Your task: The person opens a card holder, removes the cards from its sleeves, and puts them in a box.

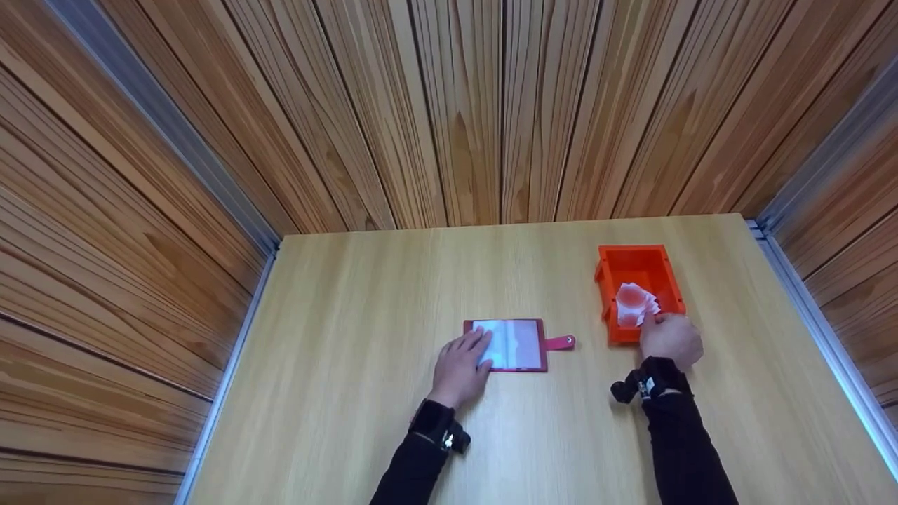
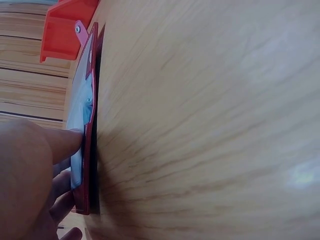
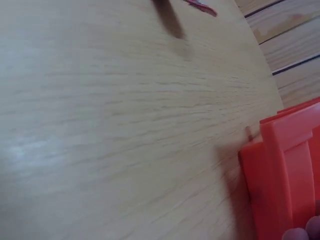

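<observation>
A red snap-strap holder (image 1: 519,345) lies opened flat on the table, its pale, clear-looking inner sleeves facing up. My left hand (image 1: 459,372) rests on its left part, fingers spread over the sleeve and thumb at the near edge. In the left wrist view the holder (image 2: 87,165) appears edge-on beside the thumb. My right hand (image 1: 671,341) is at the near end of an orange bin (image 1: 635,259), pinching a fanned bunch of white paper pieces (image 1: 631,301) inside it. Only the bin's side (image 3: 295,175) and some fingertips (image 3: 300,233) show in the right wrist view; the papers are hidden there.
The holder's pink strap (image 1: 560,342) with a metal snap points right toward the bin. Beneath everything is a light wooden table (image 1: 365,301). Wood-panelled walls (image 1: 449,112) stand behind it and at both sides, with metal rails (image 1: 228,382) along the table's side edges.
</observation>
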The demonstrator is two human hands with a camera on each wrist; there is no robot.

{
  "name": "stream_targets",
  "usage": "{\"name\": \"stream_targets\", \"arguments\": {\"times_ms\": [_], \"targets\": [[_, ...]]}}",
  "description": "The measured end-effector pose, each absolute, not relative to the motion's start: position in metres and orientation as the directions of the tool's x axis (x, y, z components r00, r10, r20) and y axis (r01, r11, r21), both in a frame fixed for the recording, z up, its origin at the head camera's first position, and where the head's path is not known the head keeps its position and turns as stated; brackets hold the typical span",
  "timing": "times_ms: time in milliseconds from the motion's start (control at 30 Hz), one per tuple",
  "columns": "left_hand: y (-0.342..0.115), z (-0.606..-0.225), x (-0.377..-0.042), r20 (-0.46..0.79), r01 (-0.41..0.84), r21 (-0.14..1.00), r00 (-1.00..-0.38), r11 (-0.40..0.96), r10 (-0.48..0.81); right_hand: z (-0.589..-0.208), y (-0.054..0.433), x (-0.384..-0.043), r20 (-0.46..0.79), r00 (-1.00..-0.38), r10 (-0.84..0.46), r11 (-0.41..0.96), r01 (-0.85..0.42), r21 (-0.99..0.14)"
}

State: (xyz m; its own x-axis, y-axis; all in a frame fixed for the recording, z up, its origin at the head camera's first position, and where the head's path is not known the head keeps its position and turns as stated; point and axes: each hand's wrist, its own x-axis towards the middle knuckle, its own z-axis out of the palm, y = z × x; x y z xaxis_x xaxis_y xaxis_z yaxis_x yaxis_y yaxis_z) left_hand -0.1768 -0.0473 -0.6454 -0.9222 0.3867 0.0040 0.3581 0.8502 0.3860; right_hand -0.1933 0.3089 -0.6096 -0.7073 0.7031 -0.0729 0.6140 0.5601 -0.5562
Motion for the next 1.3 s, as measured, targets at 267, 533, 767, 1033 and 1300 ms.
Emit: {"name": "stream_targets", "arguments": {"times_ms": [267, 533, 767, 1033, 1300], "targets": [[-0.046, -0.648, -0.178, -0.019, 0.342, 0.377, -0.926, 0.861, 0.377, -0.592, 0.284, -0.201, 0.265, -0.785, 0.561, 0.728, 0.314, -0.610], [-0.047, -0.646, -0.178, -0.016, 0.347, 0.376, -0.925, 0.859, 0.380, -0.597, 0.245, -0.205, 0.185, -0.979, 0.085, 0.777, -0.051, -0.627], [-0.046, -0.644, -0.177, -0.032, 0.333, 0.387, -0.927, 0.860, 0.374, -0.615, 0.219, -0.200, -0.124, -0.979, -0.163, 0.780, -0.050, -0.624], [-0.046, -0.645, -0.177, -0.008, 0.350, 0.388, -0.924, 0.853, 0.383, -0.631, 0.210, -0.198, -0.219, -0.944, -0.245, 0.855, -0.104, -0.508], [-0.048, -0.644, -0.177, -0.003, 0.361, 0.390, -0.920, 0.847, 0.393, -0.635, 0.209, -0.201, -0.217, -0.946, -0.242, 0.856, -0.103, -0.506]]}}
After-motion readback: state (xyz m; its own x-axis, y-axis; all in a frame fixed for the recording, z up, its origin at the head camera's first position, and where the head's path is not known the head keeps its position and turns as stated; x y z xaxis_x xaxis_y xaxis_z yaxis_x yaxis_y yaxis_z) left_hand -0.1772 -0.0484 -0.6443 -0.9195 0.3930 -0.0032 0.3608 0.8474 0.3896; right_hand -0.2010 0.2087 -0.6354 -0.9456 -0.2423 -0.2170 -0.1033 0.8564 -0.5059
